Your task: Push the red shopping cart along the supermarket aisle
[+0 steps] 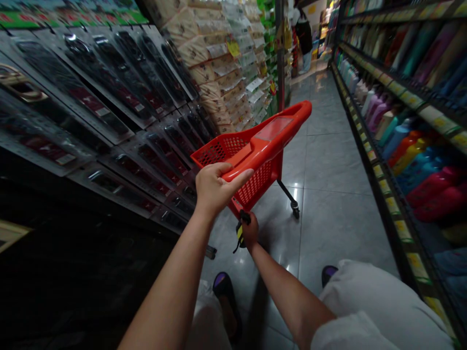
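A small red plastic shopping cart [255, 146] with perforated sides stands tilted in view, in the middle of the aisle. My left hand [215, 187] is closed around the near end of its handle, the thumb lying along the top. Lower down, beside the cart's near bottom corner, my right hand [251, 231] is closed on a black-and-yellow item [240, 232] with a thin dark strap or cord hanging from it. Its exact kind is too small and dark to tell. One cart leg ends in a black caster [295, 210] on the floor.
Packaged goods hang on a rack [109, 92] at left, beside stacked tissue-like packs [215, 63]. Shelves of colourful bottles [412, 141] line the right. A person [303, 36] stands far down the aisle. Grey tiled floor [328, 160] runs between; my dark slippers [224, 287] show below.
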{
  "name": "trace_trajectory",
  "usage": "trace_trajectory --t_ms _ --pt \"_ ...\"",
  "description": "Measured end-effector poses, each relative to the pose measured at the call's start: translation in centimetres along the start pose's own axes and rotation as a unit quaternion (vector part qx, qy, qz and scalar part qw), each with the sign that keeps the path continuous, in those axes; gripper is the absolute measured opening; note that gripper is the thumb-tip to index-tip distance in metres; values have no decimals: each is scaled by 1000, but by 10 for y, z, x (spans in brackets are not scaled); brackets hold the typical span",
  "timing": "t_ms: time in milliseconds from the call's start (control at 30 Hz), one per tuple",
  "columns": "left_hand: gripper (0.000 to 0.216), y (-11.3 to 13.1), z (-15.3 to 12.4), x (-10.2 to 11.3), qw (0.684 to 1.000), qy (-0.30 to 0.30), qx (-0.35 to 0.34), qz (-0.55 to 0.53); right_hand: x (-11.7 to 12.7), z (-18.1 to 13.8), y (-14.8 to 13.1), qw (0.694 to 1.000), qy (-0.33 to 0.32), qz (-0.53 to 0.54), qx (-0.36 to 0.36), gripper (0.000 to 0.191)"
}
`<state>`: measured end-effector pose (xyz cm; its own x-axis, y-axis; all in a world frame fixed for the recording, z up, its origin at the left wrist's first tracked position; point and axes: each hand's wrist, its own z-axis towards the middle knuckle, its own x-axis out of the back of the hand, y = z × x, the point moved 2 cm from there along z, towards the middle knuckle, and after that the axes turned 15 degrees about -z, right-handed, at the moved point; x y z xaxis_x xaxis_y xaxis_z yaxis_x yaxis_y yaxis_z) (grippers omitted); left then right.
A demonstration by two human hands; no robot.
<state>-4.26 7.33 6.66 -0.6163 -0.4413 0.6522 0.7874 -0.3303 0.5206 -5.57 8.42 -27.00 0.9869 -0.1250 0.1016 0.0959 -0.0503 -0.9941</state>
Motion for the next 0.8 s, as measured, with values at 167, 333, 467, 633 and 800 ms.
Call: trace_trajectory --t_ms 167,333,467,633,800 --pt "56 4 6 -6 1000 2 6 -8 3 5 -4 999 -19 -4 -45 25" --pt "55 -7 9 -5 998 -20 25 -57 3 26 -55 988 -74 133 13 26" --pt "55 -10 8 -6 996 -26 36 -75 12 31 -55 975 -132 175 -20 25" --pt "53 -5 8 -8 995 -23 45 -81 16 16 -36 979 -107 140 -99 26" --pt "51 -2 9 -9 993 -26 63 -95 20 15 -101 972 -59 224 25 25"
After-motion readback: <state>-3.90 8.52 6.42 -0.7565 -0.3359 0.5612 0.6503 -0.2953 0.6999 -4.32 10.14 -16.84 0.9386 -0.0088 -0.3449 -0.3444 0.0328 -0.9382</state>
